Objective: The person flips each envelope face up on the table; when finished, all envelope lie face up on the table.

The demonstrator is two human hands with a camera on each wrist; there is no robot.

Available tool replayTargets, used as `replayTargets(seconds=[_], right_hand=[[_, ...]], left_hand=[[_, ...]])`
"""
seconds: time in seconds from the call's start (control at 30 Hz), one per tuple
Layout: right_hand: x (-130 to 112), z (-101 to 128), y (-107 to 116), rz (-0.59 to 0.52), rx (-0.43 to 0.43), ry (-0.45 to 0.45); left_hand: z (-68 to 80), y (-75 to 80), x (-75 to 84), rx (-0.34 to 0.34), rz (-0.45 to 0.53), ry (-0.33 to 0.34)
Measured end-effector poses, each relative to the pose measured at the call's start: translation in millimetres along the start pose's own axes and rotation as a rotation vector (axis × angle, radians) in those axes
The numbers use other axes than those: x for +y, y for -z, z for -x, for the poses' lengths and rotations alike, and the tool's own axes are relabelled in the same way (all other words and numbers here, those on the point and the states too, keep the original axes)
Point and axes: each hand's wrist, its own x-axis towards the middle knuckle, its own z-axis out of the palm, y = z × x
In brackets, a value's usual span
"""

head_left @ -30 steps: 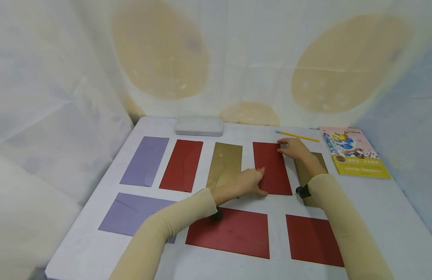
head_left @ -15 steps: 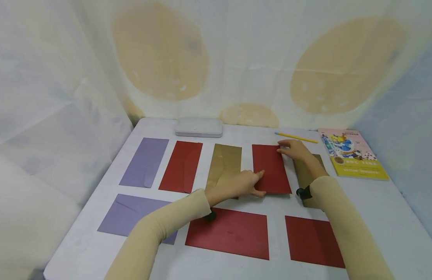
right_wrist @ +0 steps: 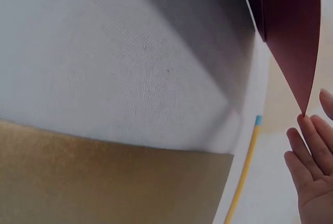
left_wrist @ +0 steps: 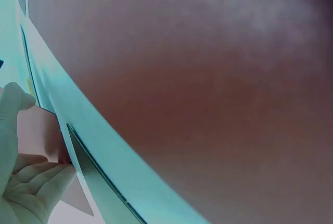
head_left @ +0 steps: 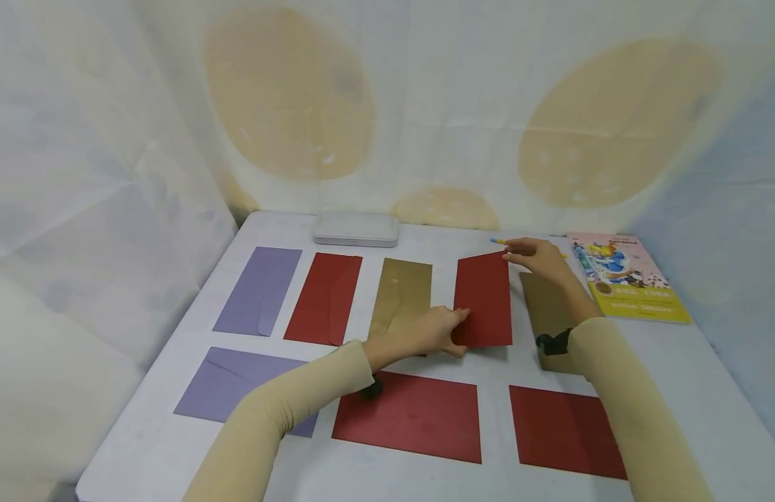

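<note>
In the head view, a plain red envelope (head_left: 485, 303) stands tilted, its right side raised from the table. At its upper right corner my right hand (head_left: 540, 259) pinches the paper; the right wrist view shows fingertips (right_wrist: 307, 120) right at that corner. My left hand (head_left: 434, 329) touches the lower left edge, thumb and forefinger spread apart. Part of that left hand (left_wrist: 34, 182) shows in the left wrist view, against the envelope's edge. Gold envelopes lie on either side, the left one (head_left: 402, 296) partly under my left forearm, the right one (head_left: 550, 317) below my right wrist.
Purple envelopes (head_left: 258, 289) and another red envelope (head_left: 324, 296) lie to the left. Two more red envelopes, one at front centre (head_left: 412, 422) and one at right (head_left: 563, 429), lie nearer me. A pale case (head_left: 356, 229), a yellow pencil (right_wrist: 242, 177) and a picture book (head_left: 626, 275) lie farther back.
The red envelope has gone from lying flat to tilted, its right side lifted and swung leftward by my right hand. My left hand has shifted slightly left.
</note>
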Motion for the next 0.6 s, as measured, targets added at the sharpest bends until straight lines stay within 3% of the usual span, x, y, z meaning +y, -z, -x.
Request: replayTargets(seconds=[0.4, 0.6], right_hand=[[-7.7, 13.2, 9.0, -0.038, 0.029, -0.032], [-19.4, 18.3, 10.6, -0.013, 0.065, 0.003]], left_hand=[[4.5, -2.4, -8.6, 0.051, 0.164, -0.064], [8.3, -1.7, -10.7, 0.005, 0.333, -0.084]])
